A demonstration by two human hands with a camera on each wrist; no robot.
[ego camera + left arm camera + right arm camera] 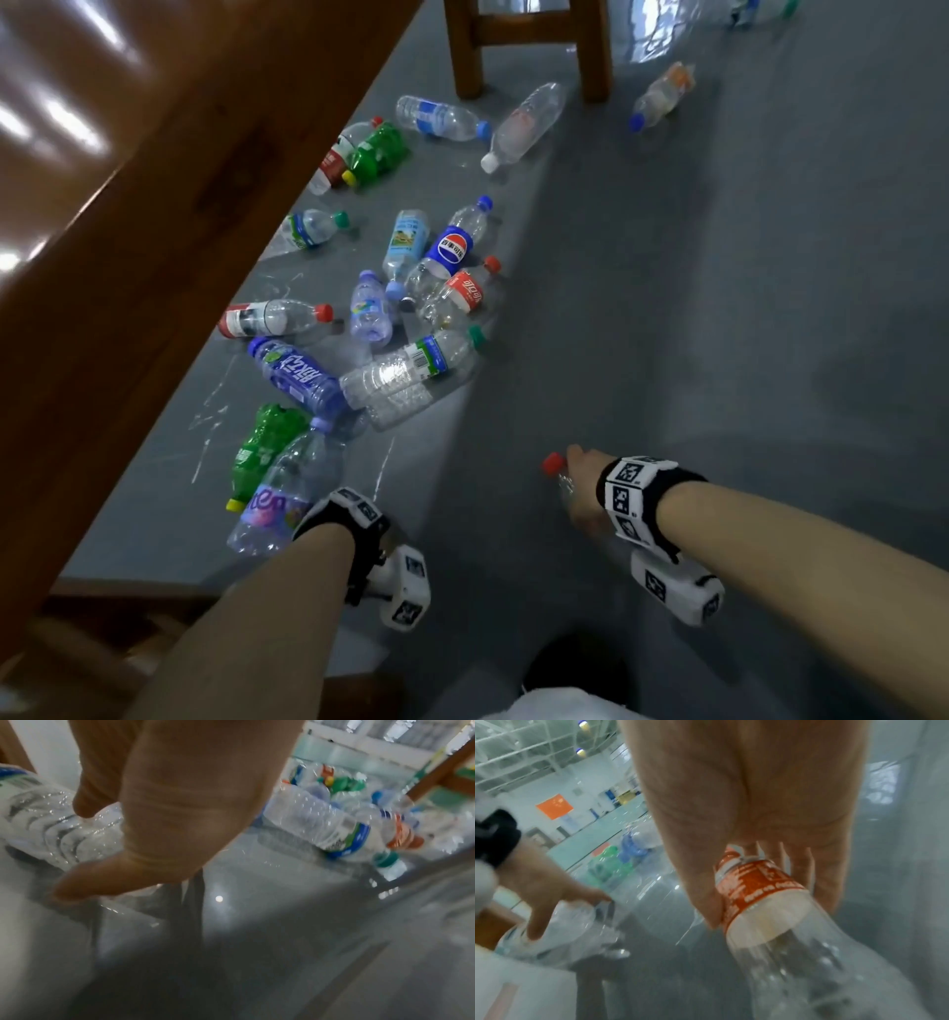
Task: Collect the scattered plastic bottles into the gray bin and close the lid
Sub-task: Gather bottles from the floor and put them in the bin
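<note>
Several empty plastic bottles (411, 367) lie scattered on the grey floor beside a wooden table. My right hand (583, 483) grips a clear bottle with a red label (765, 888); its red cap (553, 463) pokes out ahead of the knuckles. My left hand (77, 850), hidden behind the wrist band in the head view, curls thumb and fingers round a clear ribbed bottle (38, 821) low over the floor. The same left hand (552, 892) shows in the right wrist view with that bottle (564, 923) under it. The gray bin is not in view.
A slanted wooden table edge (154, 231) fills the left side. Stool legs (467, 56) stand at the far end of the bottle pile. One bottle with a blue cap (662, 95) lies apart at the far right. Grey floor (719, 308) stretches to the right.
</note>
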